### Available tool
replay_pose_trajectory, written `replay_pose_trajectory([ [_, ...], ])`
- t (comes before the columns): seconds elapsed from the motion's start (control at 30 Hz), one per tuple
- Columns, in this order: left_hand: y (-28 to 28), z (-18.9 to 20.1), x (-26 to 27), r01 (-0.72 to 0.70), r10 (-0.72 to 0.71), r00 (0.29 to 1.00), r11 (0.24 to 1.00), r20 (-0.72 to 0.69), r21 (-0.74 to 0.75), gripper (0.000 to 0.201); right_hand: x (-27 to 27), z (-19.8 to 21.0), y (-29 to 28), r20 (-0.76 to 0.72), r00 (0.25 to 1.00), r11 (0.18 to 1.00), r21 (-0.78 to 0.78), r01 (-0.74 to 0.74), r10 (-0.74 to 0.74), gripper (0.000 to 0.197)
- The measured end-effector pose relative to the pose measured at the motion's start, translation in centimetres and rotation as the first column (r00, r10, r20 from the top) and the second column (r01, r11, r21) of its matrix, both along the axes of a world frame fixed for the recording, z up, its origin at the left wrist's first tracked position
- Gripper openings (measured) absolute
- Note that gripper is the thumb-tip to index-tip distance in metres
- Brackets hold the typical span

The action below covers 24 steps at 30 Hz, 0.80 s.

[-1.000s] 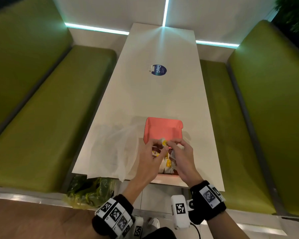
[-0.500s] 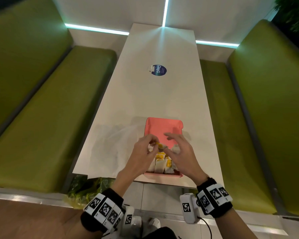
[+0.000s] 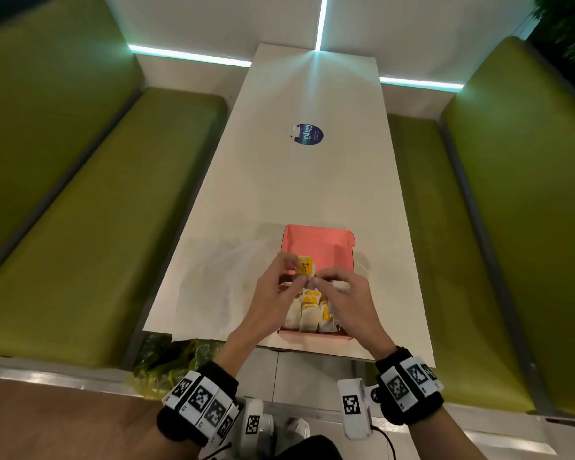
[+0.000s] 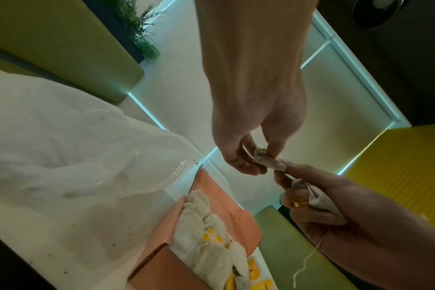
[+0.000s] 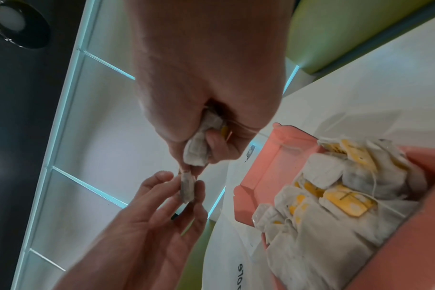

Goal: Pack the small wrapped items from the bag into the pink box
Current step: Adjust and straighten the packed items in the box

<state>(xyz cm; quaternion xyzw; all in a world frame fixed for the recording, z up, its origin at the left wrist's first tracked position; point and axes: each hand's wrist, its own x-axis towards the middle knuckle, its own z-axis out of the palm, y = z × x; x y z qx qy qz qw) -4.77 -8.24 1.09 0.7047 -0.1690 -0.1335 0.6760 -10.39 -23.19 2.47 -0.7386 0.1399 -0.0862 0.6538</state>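
Green bench seats (image 3: 90, 227) run down both sides of a long white table (image 3: 312, 180), and the person stands at its near end with both hands raised over it. Farthest left on the tabletop lies the clear plastic bag (image 3: 219, 277), slumped flat and crumpled, its edge reaching just beside the pink box (image 3: 316, 240). Next comes the left hand (image 3: 273, 293), held above the near half of the box with the wrist low and the fingers curled upward; thumb and fingertips pinch a small wrapped item (image 3: 305, 266) with a yellow tag showing on top. That item sits at the very tips of the fingers, above the box's open interior, not yet inside it. From the left wrist view its other corner meets the right hand's fingertips, so the two hands touch it together. The right hand (image 3: 346, 297) hovers just to the right, knuckles up, fingers clenched round a second wrapped item (image 5: 199, 149), which is bunched in the palm with a thin string trailing from it. Below the hands, the near half of the box is packed with white items bearing yellow tags (image 3: 307, 313); the far half shows bare pink. Farther up the table lies a dark round sticker (image 3: 307, 134).
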Motion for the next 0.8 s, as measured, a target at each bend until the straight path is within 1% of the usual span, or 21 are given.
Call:
replay_pose_trajectory([
  [0.07, -0.1, -0.2, 0.0, -0.029, 0.029, 1.000, 0.999, 0.004, 0.019, 0.014, -0.2, 0.2, -0.2, 0.022, 1.000, 1.000, 0.012, -0.008, 0.008, 0.004],
  [0.13, 0.0, -0.2, 0.2, -0.062, 0.062, 0.998, 0.998, -0.018, 0.008, 0.016, -0.4, 0.3, -0.4, 0.024, 0.999, 0.999, 0.009, -0.046, 0.046, 0.005],
  [0.27, 0.1, 0.6, 0.4, -0.087, 0.074, 0.990, 0.991, -0.122, -0.101, 0.009, -0.7, 0.1, -0.9, 0.009, 0.989, 0.986, -0.076, -0.146, 0.147, 0.002],
  [0.37, 0.2, 1.1, 0.3, -0.115, 0.077, 0.977, 0.976, -0.201, -0.184, 0.005, -0.9, -0.1, -1.2, 0.013, 0.985, 0.979, -0.112, -0.170, 0.172, 0.004],
  [0.47, 0.2, 1.4, 0.4, -0.141, 0.089, 0.967, 0.967, -0.240, -0.210, 0.004, -1.2, 0.0, -1.1, 0.032, 0.982, 0.974, -0.135, -0.181, 0.187, 0.004],
  [0.63, -0.3, 1.6, 0.0, -0.131, 0.098, 0.978, 0.976, -0.185, -0.175, 0.005, -1.4, 0.2, -0.1, 0.055, 0.989, 0.989, -0.063, -0.134, 0.138, 0.003],
  [0.73, -0.6, 1.4, -0.2, -0.124, 0.108, 0.987, 0.983, -0.123, -0.133, 0.015, -1.5, 0.3, 0.5, 0.070, 0.993, 0.995, 0.016, -0.094, 0.093, 0.003],
  [0.8, -0.7, 1.1, -0.3, -0.127, 0.121, 0.990, 0.989, -0.078, -0.082, 0.020, -1.7, 0.4, 0.8, 0.084, 0.994, 0.997, 0.033, -0.068, 0.065, 0.006],
])
